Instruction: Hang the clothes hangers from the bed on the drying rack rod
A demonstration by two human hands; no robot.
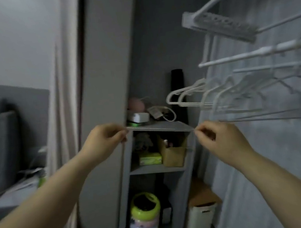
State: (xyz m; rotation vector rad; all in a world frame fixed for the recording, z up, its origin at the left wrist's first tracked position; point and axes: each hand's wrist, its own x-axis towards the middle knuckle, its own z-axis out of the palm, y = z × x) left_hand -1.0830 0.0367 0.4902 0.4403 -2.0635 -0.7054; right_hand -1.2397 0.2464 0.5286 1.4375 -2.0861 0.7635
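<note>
Head view, both arms raised before a grey shelf unit (162, 170). My left hand (105, 138) and right hand (221, 137) are level with its top board and well apart. Each has its fingers curled and thumb meeting forefinger, as in a pinch. A thin pale line (156, 128) runs between the two pinches along the board's front edge. Blur prevents me telling whether it is a wire hanger in my grip or the edge itself. Upper right: the drying rack rod (250, 54) carries a row of white hangers (184, 97), which hang above and to the right of my right hand without touching it. Behind the rack hangs a pale curtain (259, 159). The lowest shelf compartment holds a stack of coloured containers (146, 218).
</note>
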